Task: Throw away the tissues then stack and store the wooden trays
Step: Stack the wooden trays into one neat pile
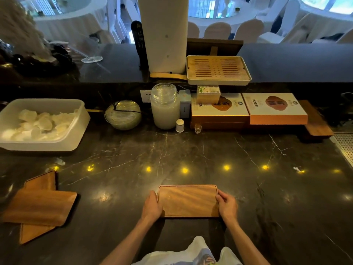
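A rectangular wooden tray (pixel 188 200) lies flat on the dark marble counter (pixel 191 153) right in front of me. My left hand (pixel 152 206) grips its left short edge and my right hand (pixel 227 205) grips its right short edge. At the far left of the counter, two more wooden trays (pixel 40 205) lie crossed, one on top of the other. A small white scrap, perhaps tissue (pixel 60 161), sits on the counter behind them.
A white tub of pale pieces (pixel 43 124) stands at back left. A glass bowl (pixel 123 114), a large jar (pixel 165 107), orange-sided boxes (pixel 248 109) and a wooden board (pixel 317 121) line the back. A slatted tray (pixel 217 70) sits on the raised ledge. A metal grate (pixel 344 146) lies right.
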